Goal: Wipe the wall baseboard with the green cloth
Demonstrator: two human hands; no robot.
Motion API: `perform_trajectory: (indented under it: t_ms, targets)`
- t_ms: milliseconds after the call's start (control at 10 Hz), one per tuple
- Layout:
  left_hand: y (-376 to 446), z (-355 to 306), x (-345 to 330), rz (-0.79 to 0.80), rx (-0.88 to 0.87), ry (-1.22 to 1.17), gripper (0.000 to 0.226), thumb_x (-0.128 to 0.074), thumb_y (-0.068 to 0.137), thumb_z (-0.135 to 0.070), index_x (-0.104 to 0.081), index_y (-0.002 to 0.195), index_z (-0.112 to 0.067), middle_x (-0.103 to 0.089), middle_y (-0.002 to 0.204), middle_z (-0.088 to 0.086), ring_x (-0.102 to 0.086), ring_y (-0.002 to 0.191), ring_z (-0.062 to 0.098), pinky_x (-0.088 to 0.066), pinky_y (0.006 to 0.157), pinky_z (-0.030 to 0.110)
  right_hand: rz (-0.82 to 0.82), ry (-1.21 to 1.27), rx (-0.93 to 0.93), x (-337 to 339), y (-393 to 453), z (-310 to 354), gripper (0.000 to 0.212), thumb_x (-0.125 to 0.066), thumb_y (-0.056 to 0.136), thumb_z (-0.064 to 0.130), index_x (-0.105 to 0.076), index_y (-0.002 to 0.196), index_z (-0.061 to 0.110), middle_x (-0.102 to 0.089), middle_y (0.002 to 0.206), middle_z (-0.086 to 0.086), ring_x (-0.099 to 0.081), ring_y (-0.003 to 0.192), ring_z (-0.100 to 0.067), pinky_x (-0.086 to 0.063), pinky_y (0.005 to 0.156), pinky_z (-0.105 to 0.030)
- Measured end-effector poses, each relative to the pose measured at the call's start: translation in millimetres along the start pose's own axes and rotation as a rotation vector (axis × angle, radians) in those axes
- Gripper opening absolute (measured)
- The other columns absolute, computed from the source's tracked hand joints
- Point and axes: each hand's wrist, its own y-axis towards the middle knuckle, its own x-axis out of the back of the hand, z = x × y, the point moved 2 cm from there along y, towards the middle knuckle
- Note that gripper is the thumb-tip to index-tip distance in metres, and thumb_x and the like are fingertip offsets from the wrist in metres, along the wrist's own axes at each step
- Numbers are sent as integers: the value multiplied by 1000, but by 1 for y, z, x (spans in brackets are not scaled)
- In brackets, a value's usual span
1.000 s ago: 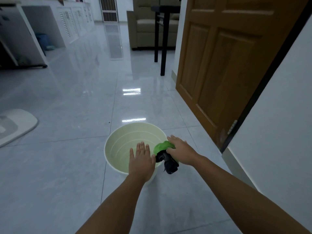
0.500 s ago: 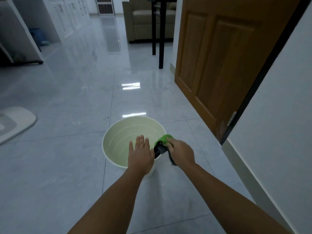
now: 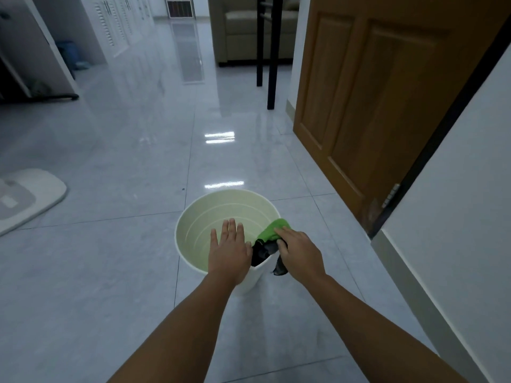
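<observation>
The right hand (image 3: pixel 300 251) has closed its fingers on the green cloth (image 3: pixel 272 230) at the bucket (image 3: pixel 193 217) rim, left hand (image 3: pixel 229 250) stays flat and open, so wiping the baseboard (image 3: pixel 409 280) comes next.

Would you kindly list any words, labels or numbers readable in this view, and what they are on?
None can be read. The bucket, green cloth, door and wall carry no visible writing; the mat shows only a blurred pattern.
</observation>
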Motion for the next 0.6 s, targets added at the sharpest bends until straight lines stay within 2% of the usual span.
perform_trajectory:
  t_ms: [100, 200, 400, 500, 600]
  targets:
    - [-1, -5, 2, 0, -19, -19, 56, -12, 101, -35, -1, 150, -10, 4, 159, 11, 9, 145, 23, 5, 117, 46, -40, -55, -14, 13, 0, 3, 36, -44, 93, 23, -56, 126, 29, -65, 114, 9, -51, 105, -14, -44, 66, -27]
    - [-1, -8, 6, 0, -25, -20, 56, -11, 101, -34, -1, 150, -9, 5, 159, 11, 10, 145, 23, 5, 117, 46, -9, -35, 6, 25, 0, 8, 38, -43, 91, 18, -55, 127, 27, -64, 109, 6, -50, 104, -16, -39, 63, -26]
    - [-1, -11, 14, -9, -36, -36, 56, -11, 101, -34, -1, 150, -10, 5, 159, 11, 10, 145, 23, 6, 116, 46, 92, -45, -12, 34, 2, 11, 37, -42, 88, 15, -58, 118, 27, -61, 88, -3, -53, 89, -22, -43, 64, -30]
    - [-1, -12, 16, -18, -40, -21, 56, -11, 101, -34, 0, 150, -9, 6, 159, 11, 11, 145, 23, 6, 116, 46, 31, -98, 56, 37, -2, 12, 35, -42, 88, 13, -60, 118, 21, -67, 105, -4, -54, 93, -24, -44, 87, -36]
    - [2, -12, 16, -29, -48, -24, 56, -11, 101, -34, -1, 150, -9, 6, 159, 11, 10, 145, 23, 6, 116, 46, 11, -144, 18, 43, 1, 7, 42, -42, 92, 17, -50, 133, 21, -52, 138, -2, -46, 120, -23, -30, 108, -39]
